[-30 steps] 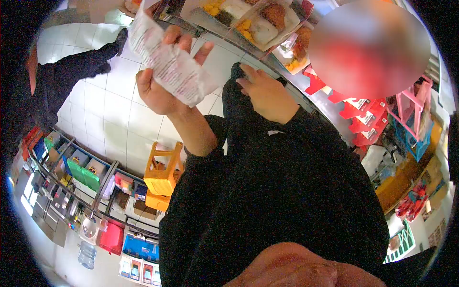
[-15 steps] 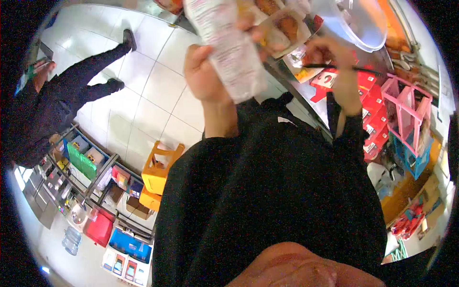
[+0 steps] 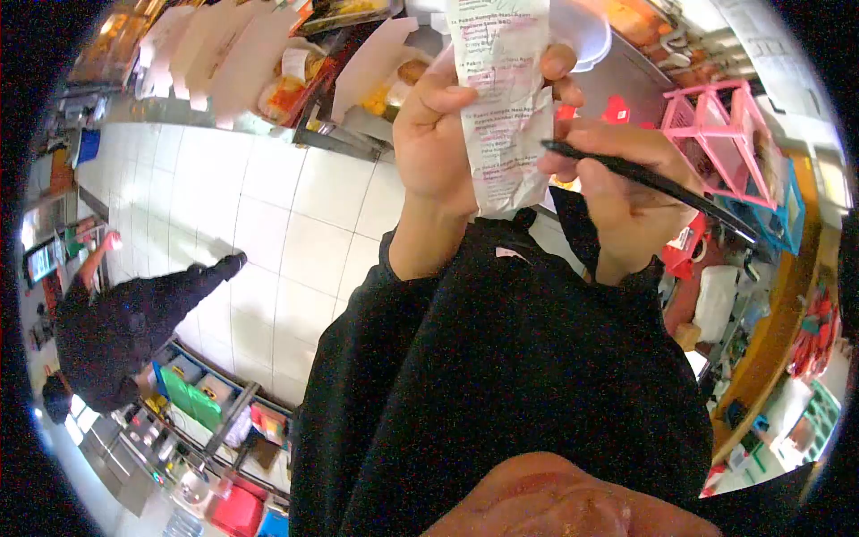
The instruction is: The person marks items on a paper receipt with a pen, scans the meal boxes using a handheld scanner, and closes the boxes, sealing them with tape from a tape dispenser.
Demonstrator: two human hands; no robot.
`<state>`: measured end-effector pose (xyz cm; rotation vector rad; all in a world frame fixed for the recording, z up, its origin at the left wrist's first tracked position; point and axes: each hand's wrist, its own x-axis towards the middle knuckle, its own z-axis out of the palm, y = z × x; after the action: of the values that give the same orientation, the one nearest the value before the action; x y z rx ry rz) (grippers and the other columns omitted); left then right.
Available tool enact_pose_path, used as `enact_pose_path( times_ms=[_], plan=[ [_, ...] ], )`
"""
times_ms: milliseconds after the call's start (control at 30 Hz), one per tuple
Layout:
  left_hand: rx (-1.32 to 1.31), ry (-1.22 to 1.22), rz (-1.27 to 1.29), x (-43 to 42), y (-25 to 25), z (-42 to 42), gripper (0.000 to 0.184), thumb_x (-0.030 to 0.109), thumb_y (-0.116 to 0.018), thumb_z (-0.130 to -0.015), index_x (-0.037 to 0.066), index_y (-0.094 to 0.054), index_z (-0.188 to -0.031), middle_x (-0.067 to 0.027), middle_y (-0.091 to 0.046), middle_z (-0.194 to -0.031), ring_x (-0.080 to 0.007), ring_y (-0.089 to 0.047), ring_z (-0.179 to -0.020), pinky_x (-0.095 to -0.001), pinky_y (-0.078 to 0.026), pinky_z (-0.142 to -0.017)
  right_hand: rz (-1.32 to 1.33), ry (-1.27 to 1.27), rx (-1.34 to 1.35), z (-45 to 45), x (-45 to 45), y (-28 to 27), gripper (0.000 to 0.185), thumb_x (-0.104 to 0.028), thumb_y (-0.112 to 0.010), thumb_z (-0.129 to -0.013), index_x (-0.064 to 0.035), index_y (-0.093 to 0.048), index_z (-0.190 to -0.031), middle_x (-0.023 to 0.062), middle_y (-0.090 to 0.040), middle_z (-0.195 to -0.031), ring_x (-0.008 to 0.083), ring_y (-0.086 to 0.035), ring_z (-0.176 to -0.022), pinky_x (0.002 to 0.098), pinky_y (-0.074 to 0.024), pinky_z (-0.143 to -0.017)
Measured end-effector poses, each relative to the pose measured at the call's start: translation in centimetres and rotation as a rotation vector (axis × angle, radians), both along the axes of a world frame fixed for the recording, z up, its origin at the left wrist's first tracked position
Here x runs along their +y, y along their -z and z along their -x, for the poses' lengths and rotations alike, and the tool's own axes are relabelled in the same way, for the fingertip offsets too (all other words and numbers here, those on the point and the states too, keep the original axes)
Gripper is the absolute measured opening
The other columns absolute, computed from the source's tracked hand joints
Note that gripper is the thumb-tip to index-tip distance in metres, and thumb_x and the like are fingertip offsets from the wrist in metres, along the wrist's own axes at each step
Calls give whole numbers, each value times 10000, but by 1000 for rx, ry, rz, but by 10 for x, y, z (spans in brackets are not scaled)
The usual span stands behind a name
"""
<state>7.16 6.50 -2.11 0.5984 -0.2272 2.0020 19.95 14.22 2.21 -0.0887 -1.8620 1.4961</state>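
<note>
A long, creased paper receipt (image 3: pixel 506 116) with printed lines hangs upright in front of my chest. My left hand (image 3: pixel 434 148) grips it from behind, thumb on its left edge and fingertips curling round the right edge. Close beside it, my right hand (image 3: pixel 631 170) is closed around a black pen (image 3: pixel 662 183). The pen's tip is at the receipt's right edge; whether it touches the paper I cannot tell. Some handwritten strokes show near the receipt's top.
Open food boxes (image 3: pixel 380 76) with food stand on the counter ahead. To the right are a pink plastic rack (image 3: pixel 716 134) and a whitish tub (image 3: pixel 586 36). Another person (image 3: pixel 125 331) in dark clothes stands at the left, beyond the tiled floor (image 3: pixel 295 215), near shelves.
My right hand has come left with the pen, up to the receipt. The receipt is now steadier and more upright, and the view has turned, showing more food boxes at the upper left.
</note>
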Motion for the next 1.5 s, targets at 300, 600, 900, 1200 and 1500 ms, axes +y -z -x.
enact_pose_path(
  times_ms=[300,600,900,1200,1500],
  plan=[
    [3,97,152,18,-1,-19,553,261,-390,-795,-39,-360,-1258,-158,-478,-1144,-308,-485,-1072,-393,-433,-861,-412,252,63,4,12,-2,179,23,-690,-651,-37,-650,-816,67,-652,-754,155,-637,-646,275,-519,-653],
    [47,97,228,34,0,-18,545,270,-403,-778,-45,-390,-1222,-145,-472,-1150,-285,-495,-1069,-398,-428,-903,-473,186,-100,-9,27,2,137,67,-610,-681,23,-608,-811,126,-626,-784,177,-609,-676,264,-490,-621],
    [-35,188,74,50,-12,-30,536,267,-414,-771,-25,-390,-1219,-154,-454,-1121,-294,-503,-1050,-504,-383,-938,-47,494,65,-35,42,-3,78,40,-566,-722,23,-569,-798,132,-604,-760,158,-556,-576,259,-474,-536],
    [-50,339,90,56,-24,-39,489,238,-393,-808,-18,-373,-1224,-149,-401,-1143,-311,-513,-1034,-549,-371,-930,-36,488,191,-69,62,10,110,-19,-556,-755,40,-545,-847,141,-590,-783,142,-530,-580,254,-453,-536],
    [25,341,44,79,-30,-55,494,274,-430,-792,-13,-403,-1193,-123,-444,-1092,-269,-515,-1038,-493,-428,-886,-120,638,193,-90,68,24,143,-56,-558,-772,56,-518,-852,162,-557,-742,150,-472,-484,258,-418,-431]
  ],
)
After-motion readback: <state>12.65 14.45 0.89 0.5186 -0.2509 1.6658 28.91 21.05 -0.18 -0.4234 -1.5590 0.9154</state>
